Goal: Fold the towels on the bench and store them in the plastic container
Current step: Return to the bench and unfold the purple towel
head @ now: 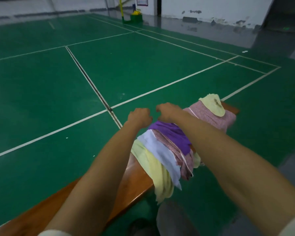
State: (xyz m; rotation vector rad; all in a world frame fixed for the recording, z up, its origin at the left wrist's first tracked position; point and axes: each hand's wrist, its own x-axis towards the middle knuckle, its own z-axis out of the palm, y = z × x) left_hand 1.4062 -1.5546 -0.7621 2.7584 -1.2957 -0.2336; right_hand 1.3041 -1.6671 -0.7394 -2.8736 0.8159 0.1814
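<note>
A heap of towels lies across the wooden bench (136, 183): a purple towel (174, 133) on top, then a pink patterned towel (177, 155), a white towel (162, 154) and a pale yellow towel (153, 169) that hangs over the near edge. Farther along sits a pink towel (209, 114) with a yellow cloth (213, 106) on it. My left hand (140, 116) and my right hand (167, 111) reach over the purple towel's far edge, close together, backs up. Their fingers curl downward out of sight, so any hold is hidden.
The bench runs from the lower left toward the right, ending just past the pink towel. Green court floor (58, 99) with white lines surrounds it. My grey trouser leg (174, 218) and dark shoe (140, 225) are under the bench's near side. No plastic container is in view.
</note>
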